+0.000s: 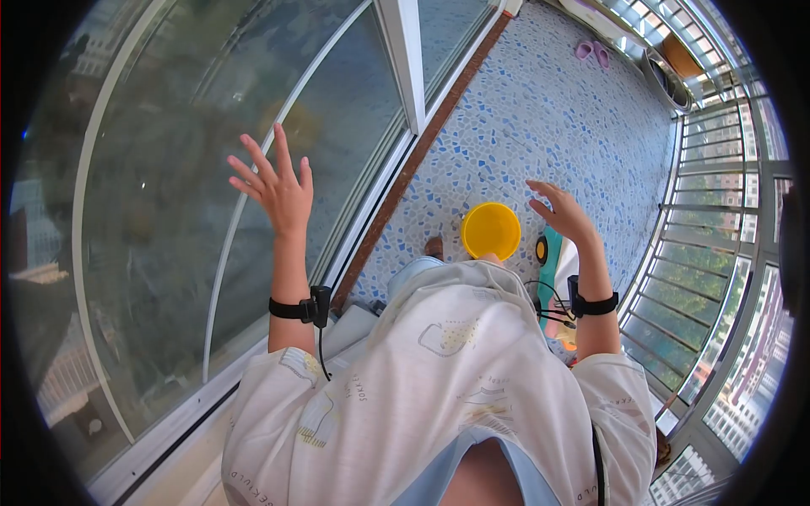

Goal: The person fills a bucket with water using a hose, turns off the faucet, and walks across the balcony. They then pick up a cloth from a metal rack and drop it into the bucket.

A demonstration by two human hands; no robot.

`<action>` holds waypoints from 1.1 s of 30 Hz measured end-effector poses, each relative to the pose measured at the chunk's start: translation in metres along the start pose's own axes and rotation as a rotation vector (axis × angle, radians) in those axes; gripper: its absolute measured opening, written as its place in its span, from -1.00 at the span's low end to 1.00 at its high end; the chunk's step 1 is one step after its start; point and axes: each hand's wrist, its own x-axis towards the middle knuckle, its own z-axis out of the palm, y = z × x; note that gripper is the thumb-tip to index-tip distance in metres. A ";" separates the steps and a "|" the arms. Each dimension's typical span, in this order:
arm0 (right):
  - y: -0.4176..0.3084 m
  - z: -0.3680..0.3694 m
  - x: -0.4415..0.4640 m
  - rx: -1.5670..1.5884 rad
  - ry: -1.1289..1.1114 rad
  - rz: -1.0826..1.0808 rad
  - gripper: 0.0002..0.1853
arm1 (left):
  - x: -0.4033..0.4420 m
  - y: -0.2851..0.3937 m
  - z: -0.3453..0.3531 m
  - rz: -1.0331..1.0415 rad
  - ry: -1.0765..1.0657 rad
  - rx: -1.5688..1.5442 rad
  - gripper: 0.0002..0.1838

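Observation:
My left hand (283, 194) is raised in front of the glass sliding door (181, 169), fingers spread and holding nothing. Whether it touches the glass I cannot tell. My right hand (564, 212) reaches forward above the floor, its fingers apart and slightly bent, with nothing in it. Below and to its left stands a round yellow bucket (491, 231). A green and white toy vehicle (550, 257) with a black and yellow wheel lies under my right forearm, partly hidden by it. Black straps with small boxes sit around both wrists.
Blue and white speckled floor (540, 110) stretches ahead, with a pair of pink shoes (592, 55) at the far end. A metal railing (713, 202) runs along the right. A grey basin (666, 80) and a brown pot (682, 56) stand at the far right.

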 end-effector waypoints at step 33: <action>-0.019 0.006 -0.071 -0.002 0.239 0.233 -0.56 | 0.014 -0.042 0.052 -0.096 -0.034 0.263 -0.12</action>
